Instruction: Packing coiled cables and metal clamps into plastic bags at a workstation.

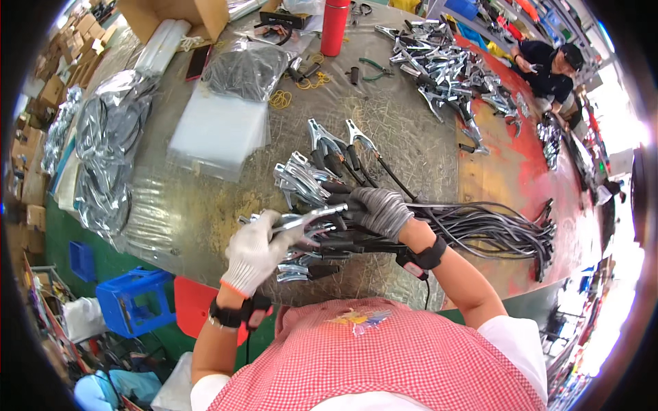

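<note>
Clamp in hand: left hand (257,248), in a white knit glove, is curled shut around one metal alligator clamp (312,218); its bright jaws point right, toward the other hand.
Right hand (379,211): grey knit glove, fingers closed over the gathered necks of the cable bundle (480,229), just behind the clamp heads.
Key relation: the clamp's long axis runs left to right, nearly in line with the cables; its tip is touching or just short of the right glove, so the two hands meet at the bundle's head end. The left hand is nearer the loose clamp, the right nearer the cables.
Bundle: many dark, smooth rubber-sheathed leads fanning away to the right across the table, ending in black sleeves near the table edge.
Clamp heads (301,179): shiny stamped steel with toothed jaws and black grips, stacked in a fan above and below the hands; two stand apart (336,140), further from the person.
Table (411,147): worn, scratched metal sheet, round-edged in this view, red toward the right.
Nearby: clear plastic bags (219,130) to the left, a red bottle (334,26) at the far side, a loose clamp heap (445,68) well apart at the far right.
Wrists: black straps on both.
</note>
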Tool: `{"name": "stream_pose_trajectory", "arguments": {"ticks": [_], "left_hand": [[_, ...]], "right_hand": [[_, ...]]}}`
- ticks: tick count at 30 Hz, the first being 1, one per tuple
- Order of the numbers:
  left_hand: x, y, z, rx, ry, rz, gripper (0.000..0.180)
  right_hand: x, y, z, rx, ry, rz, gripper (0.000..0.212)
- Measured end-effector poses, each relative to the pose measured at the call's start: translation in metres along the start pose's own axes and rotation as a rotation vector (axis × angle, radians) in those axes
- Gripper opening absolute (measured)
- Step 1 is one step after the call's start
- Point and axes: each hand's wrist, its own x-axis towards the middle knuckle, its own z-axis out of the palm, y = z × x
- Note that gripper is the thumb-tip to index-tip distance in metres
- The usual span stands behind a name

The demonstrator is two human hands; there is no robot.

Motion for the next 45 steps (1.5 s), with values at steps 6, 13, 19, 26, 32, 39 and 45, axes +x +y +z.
{"name": "stream_pose_trajectory", "arguments": {"ticks": [6,13,19,26,32,39,45], "left_hand": [[-0.002,0.007,-0.038,-0.818,-0.514,-0.338,0.047],[0.020,0.062,-0.055,-0.773,-0.309,-0.118,0.024],[0.031,0.085,-0.040,-0.250,-0.199,0.813,0.025],[0.103,0.090,-0.028,-0.646,-0.075,0.118,0.023],[0.201,0.086,0.023,-0.540,-0.129,-0.015,0.043],[0.263,0.096,0.086,0.384,-0.406,0.139,0.047],[0.245,0.091,0.088,-0.202,-0.333,0.077,0.031]], "right_hand": [[-0.011,-0.021,-0.012,-0.177,0.313,-0.410,0.030],[-0.007,-0.020,-0.041,-0.032,-0.056,-0.225,0.032],[0.005,-0.031,-0.016,0.141,0.134,-0.452,0.030],[0.035,-0.022,-0.032,0.039,0.711,-0.174,0.042],[-0.033,0.102,-0.028,-0.014,0.316,0.578,0.050],[-0.054,0.134,0.034,0.013,0.341,0.561,0.025],[-0.052,0.113,0.039,0.057,0.657,0.356,0.022]]}}
